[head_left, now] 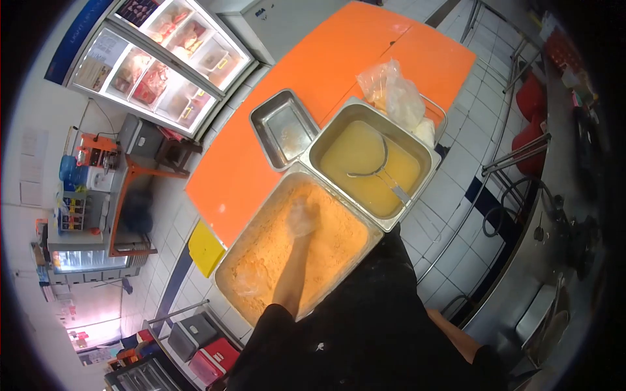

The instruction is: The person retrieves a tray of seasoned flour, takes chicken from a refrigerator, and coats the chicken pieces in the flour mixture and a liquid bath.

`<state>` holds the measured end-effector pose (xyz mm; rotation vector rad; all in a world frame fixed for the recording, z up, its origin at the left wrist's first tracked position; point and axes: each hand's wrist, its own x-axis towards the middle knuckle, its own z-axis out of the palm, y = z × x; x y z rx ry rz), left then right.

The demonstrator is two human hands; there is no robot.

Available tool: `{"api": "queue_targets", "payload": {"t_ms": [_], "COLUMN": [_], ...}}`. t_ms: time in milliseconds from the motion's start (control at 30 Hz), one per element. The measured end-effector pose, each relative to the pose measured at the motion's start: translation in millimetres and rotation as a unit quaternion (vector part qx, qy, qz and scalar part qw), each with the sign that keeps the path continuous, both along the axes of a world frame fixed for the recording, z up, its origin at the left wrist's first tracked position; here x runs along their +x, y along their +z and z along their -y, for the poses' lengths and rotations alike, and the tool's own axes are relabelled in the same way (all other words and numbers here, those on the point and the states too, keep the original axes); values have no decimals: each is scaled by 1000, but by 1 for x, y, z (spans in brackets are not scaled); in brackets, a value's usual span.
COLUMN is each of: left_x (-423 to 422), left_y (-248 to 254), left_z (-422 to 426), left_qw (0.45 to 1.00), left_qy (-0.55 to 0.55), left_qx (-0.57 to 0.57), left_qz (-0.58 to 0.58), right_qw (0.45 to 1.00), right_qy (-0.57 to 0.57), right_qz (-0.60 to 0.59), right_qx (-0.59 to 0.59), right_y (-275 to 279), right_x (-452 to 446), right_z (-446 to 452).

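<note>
My left hand is down in a large metal tray of orange powdery crumbs. It is smeared by motion, so its fingers and anything in them cannot be made out. A pale, unclear lump lies in the crumbs at the tray's lower left. Beside the tray, a deep metal pan holds yellowish liquid, with a round wire strainer resting in it. My right forearm shows at the lower right, but the hand itself is hidden.
An orange table carries a shallow metal tray and clear plastic bags behind the pan. A yellow object is at the table's left edge. A steel counter runs along the right. A lit display fridge stands at the upper left.
</note>
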<state>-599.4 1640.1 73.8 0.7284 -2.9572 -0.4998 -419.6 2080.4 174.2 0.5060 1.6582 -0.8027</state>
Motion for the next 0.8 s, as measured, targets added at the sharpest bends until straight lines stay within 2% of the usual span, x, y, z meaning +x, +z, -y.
{"api": "queue_targets", "payload": {"t_ms": [33,67,100,167,267,300,367,400,433,467,500,567,633,667,733,800], "left_x": [-6,-14,-18,-12,20,33,38,36,34,33,33,29,12,5,-13,-16], "left_y": [-3,-4,-5,-3,-25,-77,-84,-36,5,23,36,30,7,20,63,23], "left_z": [12,22,31,37,49,67,58,25,-5,-27,-47,-51,-29,-26,-19,7], "left_qw": [996,997,990,976,965,947,904,979,973,973,965,953,982,983,985,992], "left_qy": [3,-2,26,50,94,28,-41,-93,-137,-137,-125,-107,-85,-75,-3,-25], "left_qx": [48,47,115,180,243,302,356,95,-176,-175,-231,-281,-170,-170,7,-22], "left_qz": [70,62,82,112,17,-110,-232,-155,-67,-65,-21,27,-6,-4,171,125], "right_qw": [1000,1000,1000,1000,1000,999,998,998,998,999,999,1000,1000,1000,1000,999], "right_qy": [1,0,-2,-12,-29,-36,-57,-60,-64,-49,-35,-15,4,13,24,29], "right_qz": [-5,-9,-13,-9,-3,-1,3,2,2,-3,-8,-10,-10,-10,-13,-16], "right_qx": [0,-3,-3,-6,-4,-2,2,1,4,-2,-7,-4,0,1,1,-1], "right_y": [-2,-2,-2,-2,1,2,5,6,7,3,-1,-3,-4,-5,-6,-6], "right_x": [0,1,1,5,8,7,8,8,7,9,10,9,8,7,4,3], "right_z": [-1,-1,-2,-2,-2,-2,-2,-1,0,-1,-3,-6,-10,-12,-13,-13]}}
